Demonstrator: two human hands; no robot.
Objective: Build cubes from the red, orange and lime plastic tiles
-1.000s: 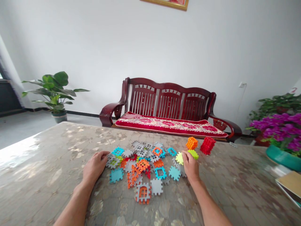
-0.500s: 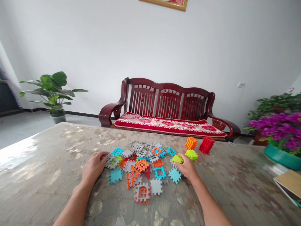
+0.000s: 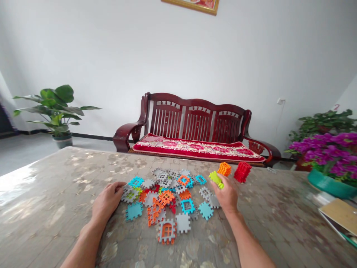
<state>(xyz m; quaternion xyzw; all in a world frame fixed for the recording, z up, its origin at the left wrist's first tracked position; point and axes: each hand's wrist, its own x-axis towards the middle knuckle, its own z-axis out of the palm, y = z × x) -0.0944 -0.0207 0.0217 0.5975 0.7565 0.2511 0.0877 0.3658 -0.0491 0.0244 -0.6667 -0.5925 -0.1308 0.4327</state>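
My right hand (image 3: 227, 193) grips a lime-green toothed plastic tile (image 3: 215, 178) between thumb and fingers. It is held at the right of the pile, by another lime-green piece (image 3: 221, 185) that the fingers partly hide. Just behind stand a stack of orange tiles (image 3: 224, 169) and a stack of red tiles (image 3: 242, 172). My left hand (image 3: 107, 201) rests on the table at the pile's left edge, holding nothing, its fingers loosely bent beside a grey window tile (image 3: 129, 193). Between my hands lie several loose tiles in grey, blue, orange and red, among them an orange window tile (image 3: 166, 197).
The patterned table (image 3: 69, 208) carries a teal pot (image 3: 329, 184) of purple flowers and a cardboard-coloured box (image 3: 338, 216) at the right. Beyond its far edge stands a dark red wooden bench (image 3: 195, 111). A potted plant (image 3: 60, 108) stands on the floor at left.
My right hand has brought the lime-green tile from the pile's right edge up and back to the other green piece. Grey tiles beneath it now show. The left hand stays put.
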